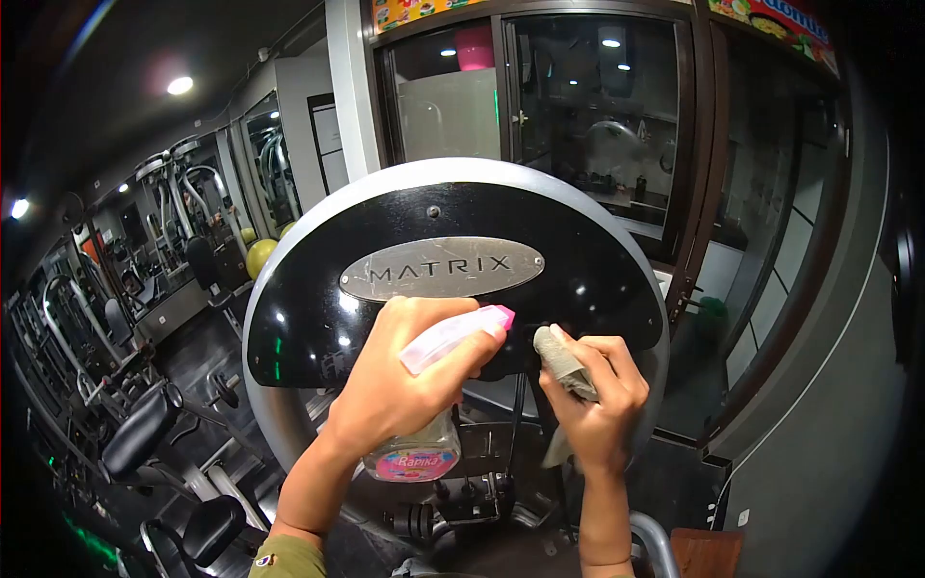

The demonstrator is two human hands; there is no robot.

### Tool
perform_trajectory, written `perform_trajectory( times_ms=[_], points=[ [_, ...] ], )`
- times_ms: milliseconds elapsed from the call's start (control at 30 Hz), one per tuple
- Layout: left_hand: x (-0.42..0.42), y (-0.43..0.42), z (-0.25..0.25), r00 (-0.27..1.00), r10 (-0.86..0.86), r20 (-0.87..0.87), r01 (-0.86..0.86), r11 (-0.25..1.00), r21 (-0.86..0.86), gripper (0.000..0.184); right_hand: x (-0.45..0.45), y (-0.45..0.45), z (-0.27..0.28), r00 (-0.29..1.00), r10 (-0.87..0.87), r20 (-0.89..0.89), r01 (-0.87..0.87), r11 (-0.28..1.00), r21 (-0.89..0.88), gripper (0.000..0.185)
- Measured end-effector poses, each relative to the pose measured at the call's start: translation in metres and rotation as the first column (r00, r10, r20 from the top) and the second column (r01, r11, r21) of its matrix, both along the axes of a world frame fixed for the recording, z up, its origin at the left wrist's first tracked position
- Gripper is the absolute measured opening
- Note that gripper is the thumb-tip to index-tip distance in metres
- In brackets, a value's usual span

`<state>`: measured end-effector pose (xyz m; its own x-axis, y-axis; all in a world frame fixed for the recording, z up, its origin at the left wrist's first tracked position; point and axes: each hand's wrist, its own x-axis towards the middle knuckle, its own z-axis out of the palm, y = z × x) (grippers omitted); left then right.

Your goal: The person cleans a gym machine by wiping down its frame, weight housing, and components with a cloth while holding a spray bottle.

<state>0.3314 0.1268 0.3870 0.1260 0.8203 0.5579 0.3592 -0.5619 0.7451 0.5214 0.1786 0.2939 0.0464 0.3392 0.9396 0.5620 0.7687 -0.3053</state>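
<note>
Spray bottle (pixel 416 460) hangs below the gripping left hand (pixel 393 376), right hand (pixel 605 395) clutching cloth (pixel 566 364).

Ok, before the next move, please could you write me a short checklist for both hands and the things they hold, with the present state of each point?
1. Clear spray bottle with pink label gripped in the left hand: ok.
2. Small pink nozzle directed away from the wearer: ok.
3. Bunched grey-green cloth gripped in the right hand: ok.
4. Enough liquid in the bottle: cannot tell; the left hand hides part of it.
5. Glossy black curved panel free of moisture: cannot tell; light reflections confuse the surface.
</note>
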Motion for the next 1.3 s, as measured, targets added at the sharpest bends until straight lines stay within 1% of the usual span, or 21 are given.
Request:
perform_trajectory(
  times_ms=[100,167,200,267,367,400,433,500,533,567,633,667,700,767,867,1000,1100,1133,1167,1233,1300],
  points=[
    [0.005,0.011,-0.006,0.999,-0.007,-0.034,0.007,1.000,0.007,0.040,0.008,0.003,-0.007,0.991,0.029,-0.128,-0.037,0.998,-0.059,0.029],
    [0.004,0.020,-0.021,0.990,0.137,0.012,-0.136,0.958,0.253,0.040,0.015,0.000,-0.004,0.987,-0.033,-0.157,0.016,0.994,-0.105,0.024],
    [0.004,0.016,-0.015,0.991,0.136,0.012,-0.134,0.958,0.254,0.040,0.019,0.004,-0.004,0.983,-0.053,-0.178,0.038,0.996,-0.084,0.024],
    [0.001,-0.002,0.006,0.999,-0.010,0.040,0.014,0.996,-0.085,0.039,0.025,0.011,-0.003,0.979,-0.066,-0.194,0.047,0.994,-0.099,0.026],
    [-0.006,-0.012,0.021,0.998,-0.029,0.056,0.037,0.988,-0.152,0.037,0.017,0.014,0.016,0.991,-0.047,-0.128,0.036,0.996,-0.084,0.025],
    [-0.011,-0.007,0.018,0.995,-0.054,0.087,0.061,0.995,-0.077,0.033,0.009,0.011,0.027,0.997,-0.044,-0.063,0.038,0.995,-0.092,0.027],
    [-0.019,0.001,0.011,0.999,-0.035,0.011,0.034,0.996,0.084,0.032,0.003,0.012,0.034,1.000,-0.008,0.030,0.009,0.999,-0.044,0.028],
    [-0.033,0.003,0.027,0.991,-0.107,0.085,0.117,0.987,-0.114,0.034,-0.013,0.010,0.046,0.975,0.138,0.174,-0.149,0.988,0.050,0.029],
    [-0.031,0.001,0.034,0.993,-0.051,0.103,0.064,0.990,-0.129,0.036,-0.019,0.009,0.048,0.966,0.174,0.193,-0.184,0.982,0.037,0.030],
    [-0.041,0.007,0.038,0.994,-0.100,0.047,0.105,0.987,-0.119,0.037,-0.016,0.010,0.049,0.966,0.176,0.191,-0.187,0.982,0.040,0.030],
    [-0.055,0.015,0.044,0.988,-0.148,0.053,0.153,0.983,-0.105,0.039,0.002,0.016,0.051,0.976,0.144,0.163,-0.141,0.990,-0.028,0.028],
    [-0.058,0.016,0.046,0.990,-0.119,0.070,0.125,0.988,-0.088,0.040,0.011,0.023,0.050,0.992,0.087,0.089,-0.084,0.995,-0.045,0.025],
    [-0.060,0.020,0.049,0.997,-0.064,0.030,0.066,0.995,-0.068,0.051,0.021,0.030,0.050,1.000,0.000,0.012,0.001,0.997,-0.084,0.022],
    [-0.072,0.030,0.049,0.997,-0.064,0.031,0.066,0.995,-0.070,0.052,0.039,0.042,0.054,0.998,-0.061,-0.004,0.061,0.994,-0.086,0.020],
    [-0.075,0.037,0.059,0.994,-0.107,0.031,0.110,0.987,-0.118,0.053,0.021,0.044,0.068,0.996,-0.027,0.090,0.028,1.000,-0.011,0.020],
    [-0.088,0.052,0.065,0.991,-0.133,0.029,0.135,0.987,-0.090,0.033,-0.020,0.037,0.080,0.950,0.196,0.244,-0.217,0.974,0.062,0.024],
    [-0.099,0.064,0.065,0.989,-0.143,0.034,0.145,0.987,-0.074,0.024,-0.003,0.037,0.081,0.961,0.150,0.232,-0.152,0.988,-0.007,0.024],
    [-0.101,0.066,0.064,0.988,-0.148,0.039,0.151,0.986,-0.072,0.023,0.006,0.042,0.079,0.975,0.132,0.177,-0.129,0.991,-0.032,0.023],
    [-0.101,0.067,0.064,0.988,-0.150,0.040,0.152,0.986,-0.071,0.023,0.018,0.044,0.079,0.986,0.045,0.160,-0.036,0.998,-0.059,0.021],
    [-0.092,0.065,0.065,0.985,-0.160,0.061,0.166,0.981,-0.102,0.029,0.032,0.054,0.079,0.997,-0.043,0.059,0.048,0.996,-0.080,0.018],
    [-0.080,0.061,0.067,0.982,-0.171,0.081,0.181,0.974,-0.133,0.041,0.027,0.065,0.084,1.000,0.000,0.024,0.002,0.997,-0.072,0.018]
  ],
)
